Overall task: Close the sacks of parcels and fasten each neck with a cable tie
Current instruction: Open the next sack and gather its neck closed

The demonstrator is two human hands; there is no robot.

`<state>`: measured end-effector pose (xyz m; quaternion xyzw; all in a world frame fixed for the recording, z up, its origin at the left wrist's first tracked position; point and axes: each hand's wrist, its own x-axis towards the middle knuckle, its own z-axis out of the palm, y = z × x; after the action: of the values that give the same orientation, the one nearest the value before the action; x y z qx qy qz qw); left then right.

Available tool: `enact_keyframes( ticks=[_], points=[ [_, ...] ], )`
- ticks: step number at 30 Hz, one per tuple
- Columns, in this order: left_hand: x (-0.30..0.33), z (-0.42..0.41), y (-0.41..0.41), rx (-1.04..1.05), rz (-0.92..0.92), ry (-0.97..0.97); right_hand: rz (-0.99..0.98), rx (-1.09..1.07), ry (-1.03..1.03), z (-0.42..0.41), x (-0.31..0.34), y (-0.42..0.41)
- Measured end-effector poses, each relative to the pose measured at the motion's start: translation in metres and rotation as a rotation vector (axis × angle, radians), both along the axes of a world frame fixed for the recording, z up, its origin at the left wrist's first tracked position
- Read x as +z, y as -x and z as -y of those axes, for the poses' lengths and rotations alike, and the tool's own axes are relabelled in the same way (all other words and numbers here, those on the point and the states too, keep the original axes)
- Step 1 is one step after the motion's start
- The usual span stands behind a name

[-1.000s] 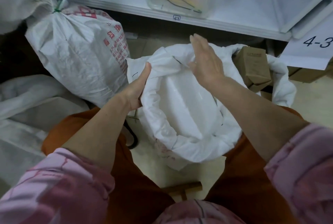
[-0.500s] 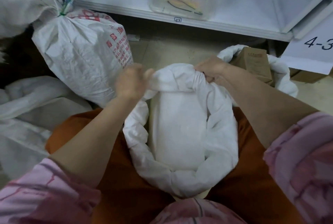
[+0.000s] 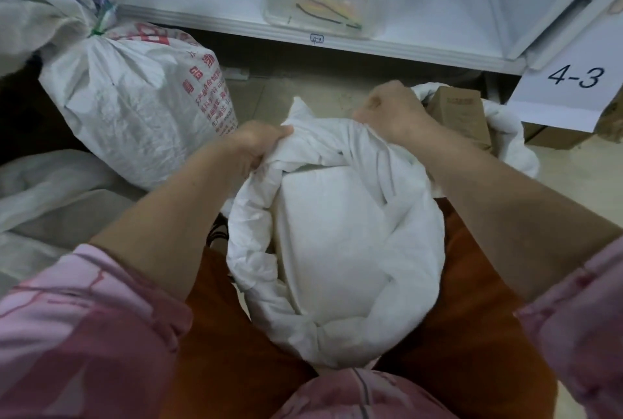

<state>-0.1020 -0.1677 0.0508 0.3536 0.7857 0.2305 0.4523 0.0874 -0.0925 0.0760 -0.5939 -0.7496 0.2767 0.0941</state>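
- Left hand (image 3: 254, 145): fingers curled tight round a bunched fold of the white sack (image 3: 340, 243) at the left of its far rim; thumb lies along the top of the fold.
- Right hand (image 3: 387, 112): closed in a fist on the far right part of the same rim, the fabric gathered under the knuckles; fingertips are hidden, so how far they wrap cannot be told.
- The sack stands between the person's knees, near and centre. Its rim is rolled into a thick collar; the mouth is not drawn shut, and a pale flat parcel (image 3: 330, 226) shows inside.
- No tie sits on this neck.
- Both forearms are bare; pink sleeves (image 3: 84, 317) are pushed up at the near corners. Orange trousers (image 3: 472, 334) flank the sack.
- Far left: a filled sack with red print (image 3: 135, 105), neck gathered and bound with a green tie (image 3: 97, 31).
- Just right of the right hand: a brown carton (image 3: 462, 115) inside another white sack (image 3: 515, 135) with an open mouth.
- Far side: a white shelf (image 3: 371, 44) carrying a clear tub (image 3: 320, 11) with cable ties in it. A paper label reading 4-3 (image 3: 573, 81) hangs at far right.
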Motion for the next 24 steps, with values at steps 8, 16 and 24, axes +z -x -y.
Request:
enact_keyframes(
  ticks=[8, 16, 24],
  points=[
    [0.003, 0.007, 0.032, 0.077, 0.300, 0.092, 0.379, 0.184, -0.309, 0.053, -0.037, 0.019],
    [0.000, 0.001, 0.032, -0.233, -0.673, -0.065, -0.379, -0.186, 0.258, 0.017, -0.018, 0.017],
    [-0.015, -0.003, 0.025, -0.240, -0.232, -0.147, 0.138, 0.050, -0.076, 0.014, -0.069, 0.013]
  ],
)
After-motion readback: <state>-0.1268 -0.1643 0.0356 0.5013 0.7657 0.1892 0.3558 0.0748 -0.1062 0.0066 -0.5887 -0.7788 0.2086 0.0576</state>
